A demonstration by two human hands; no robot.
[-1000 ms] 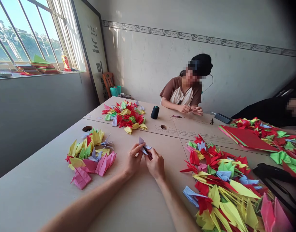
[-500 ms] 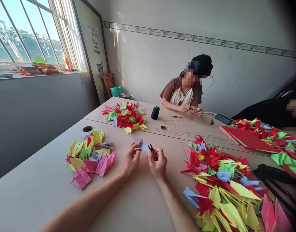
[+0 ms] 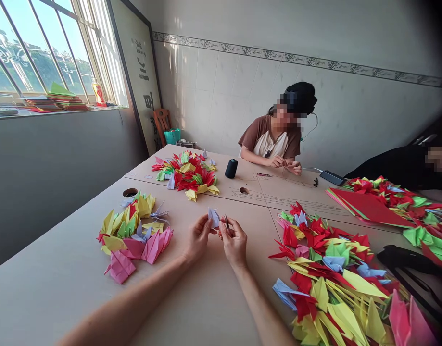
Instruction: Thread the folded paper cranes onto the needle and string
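Observation:
My left hand [image 3: 197, 238] pinches a small lavender folded paper crane [image 3: 213, 217] above the beige table [image 3: 62, 288]. My right hand [image 3: 235, 242] is closed on a small dark red-handled tool [image 3: 226, 222] whose tip points up right beside the crane. Both hands meet near the table's middle. A heap of yellow, green and pink folded cranes [image 3: 134, 233] lies to the left of my hands. A larger heap of red, yellow and green cranes [image 3: 332, 274] lies to the right.
Another pile of cranes [image 3: 187, 174] and a black thread spool [image 3: 231, 167] sit further back. A person in a brown and white shirt [image 3: 274, 139] sits across the table. Red paper sheets [image 3: 365, 204] lie at the right. Round holes [image 3: 130, 192] pierce the tabletop.
My hands drew together, parted half a second ago with the tool's dark tips showing, and have closed in again. The crane now stands upright between my left fingertips.

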